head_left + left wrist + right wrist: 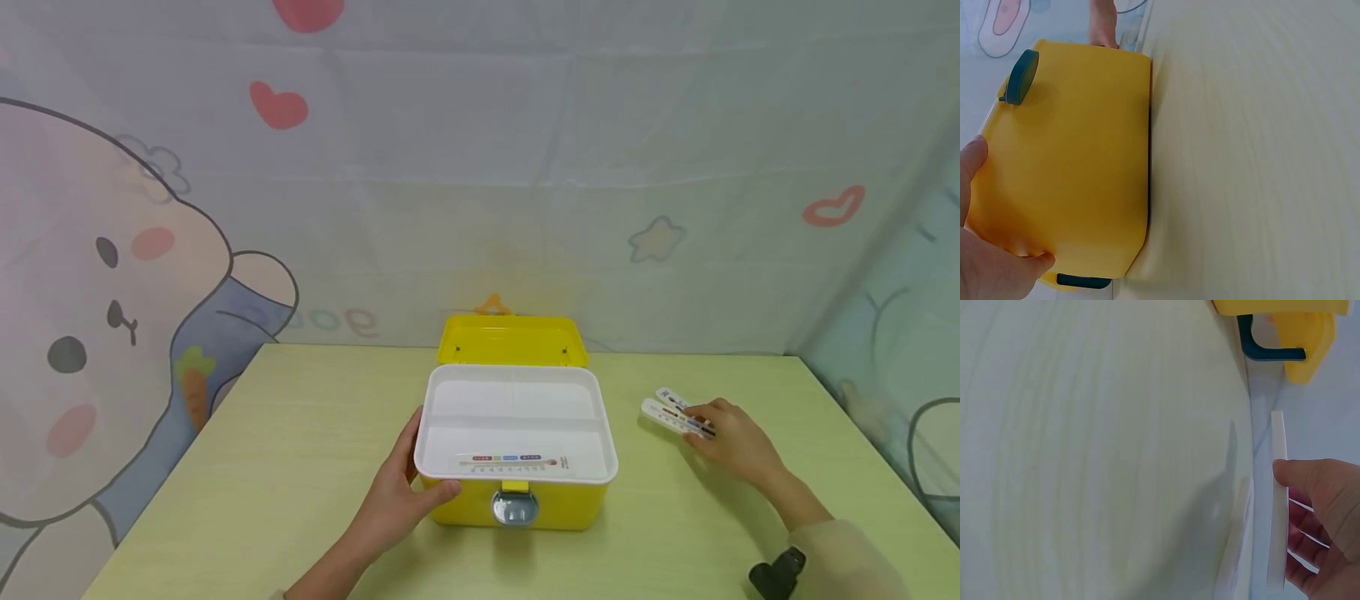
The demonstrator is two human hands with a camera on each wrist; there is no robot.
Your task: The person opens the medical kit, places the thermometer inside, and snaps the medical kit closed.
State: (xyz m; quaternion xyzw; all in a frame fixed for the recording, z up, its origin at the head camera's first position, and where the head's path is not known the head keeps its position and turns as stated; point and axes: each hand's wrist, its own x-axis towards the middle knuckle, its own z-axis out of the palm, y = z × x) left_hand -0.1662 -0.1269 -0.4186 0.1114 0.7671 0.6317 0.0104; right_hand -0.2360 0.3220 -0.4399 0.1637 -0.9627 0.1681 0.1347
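Observation:
A yellow box (573, 507) with a silver front latch (515, 507) stands mid-table, its yellow lid (513, 337) tipped back. Inside its top, a white divided tray (517, 398) bears a flat white thermometer (513, 462) along the front. My left hand (393, 502) grips the box's near left corner, thumb on the front and fingers along the side. To the right of the box, my right hand (735, 446) pinches a second white thermometer (1279, 519), raised off the table. Another thermometer (1235, 544) lies beside it, partly covered in the head view.
The pale wooden table (300, 467) extends to both sides of the box. A printed cloth (480, 150) with hearts and a cartoon animal hangs behind its far edge. A dark handle (1272, 355) shows on the box in the right wrist view.

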